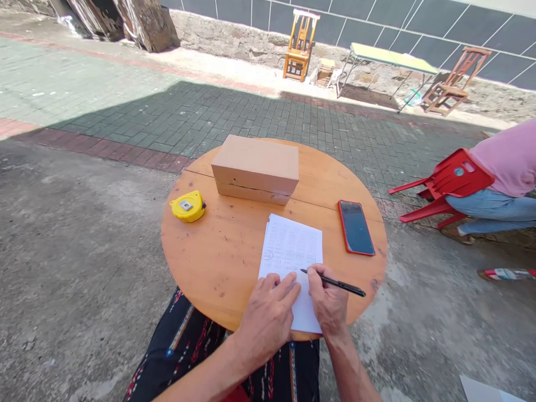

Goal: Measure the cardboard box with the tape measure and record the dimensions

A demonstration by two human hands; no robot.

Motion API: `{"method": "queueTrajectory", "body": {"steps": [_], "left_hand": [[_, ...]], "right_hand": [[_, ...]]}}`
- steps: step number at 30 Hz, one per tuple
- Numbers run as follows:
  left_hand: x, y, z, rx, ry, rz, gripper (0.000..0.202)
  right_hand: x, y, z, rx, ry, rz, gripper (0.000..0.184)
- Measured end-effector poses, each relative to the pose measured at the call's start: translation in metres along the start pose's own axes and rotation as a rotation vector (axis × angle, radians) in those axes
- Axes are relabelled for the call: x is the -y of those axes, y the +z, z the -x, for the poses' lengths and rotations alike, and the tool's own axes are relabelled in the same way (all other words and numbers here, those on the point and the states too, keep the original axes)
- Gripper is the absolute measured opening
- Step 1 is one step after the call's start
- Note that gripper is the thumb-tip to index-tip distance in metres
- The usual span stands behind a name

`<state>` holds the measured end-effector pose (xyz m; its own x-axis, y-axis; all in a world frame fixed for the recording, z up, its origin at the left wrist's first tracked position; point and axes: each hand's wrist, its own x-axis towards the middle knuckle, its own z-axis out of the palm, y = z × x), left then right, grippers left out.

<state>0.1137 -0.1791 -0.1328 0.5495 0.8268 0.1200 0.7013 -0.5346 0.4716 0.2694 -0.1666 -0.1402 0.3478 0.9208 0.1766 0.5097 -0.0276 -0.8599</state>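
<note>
A white sheet of paper [309, 312] with rows of handwriting lies at the near side of the round wooden table [209, 251]. My left hand [270, 307] rests on the paper, fingers stretched out and slightly apart. In my right hand [329, 298] a black pen [341, 283] is gripped, its tip close above or on the writing; whether it touches I cannot tell. Beyond the paper sits a closed brown cardboard box [257, 167]. To the left is a yellow tape measure [188, 206], and to the right a phone [357, 228] with a red edge, screen dark.
At right, a person in a pink top [508, 156] sits on a red plastic chair [456, 176]. Along the far wall stand a wooden chair [299, 47], a folding table [393, 57] and another wooden chair [456, 84]. A pale sheet [488, 391] lies at the lower right.
</note>
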Motion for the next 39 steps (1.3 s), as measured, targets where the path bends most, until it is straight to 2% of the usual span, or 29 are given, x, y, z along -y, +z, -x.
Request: {"method": "queueTrajectory", "body": {"steps": [13, 23, 29, 35, 39], "left_hand": [[0.0002, 0.0000, -0.0007, 0.005, 0.005, 0.016, 0.044], [0.0001, 0.0003, -0.0004, -0.001, 0.000, 0.017, 0.043], [0.0004, 0.0015, 0.0007, -0.005, -0.003, 0.024, 0.044], [0.0009, 0.0015, 0.0003, -0.001, 0.001, 0.020, 0.044], [0.0007, 0.0007, 0.0011, -0.002, 0.009, 0.011, 0.044]], "right_hand": [[0.0013, 0.0013, -0.0013, 0.006, 0.006, 0.028, 0.023], [0.0007, 0.0008, -0.0022, 0.014, -0.095, 0.067, 0.022], [-0.0001, 0.0016, -0.0022, 0.014, -0.044, 0.029, 0.021], [-0.0018, 0.0017, -0.0018, 0.016, -0.063, 0.033, 0.022], [-0.0032, 0.0002, 0.0003, -0.008, -0.008, -0.011, 0.022]]}}
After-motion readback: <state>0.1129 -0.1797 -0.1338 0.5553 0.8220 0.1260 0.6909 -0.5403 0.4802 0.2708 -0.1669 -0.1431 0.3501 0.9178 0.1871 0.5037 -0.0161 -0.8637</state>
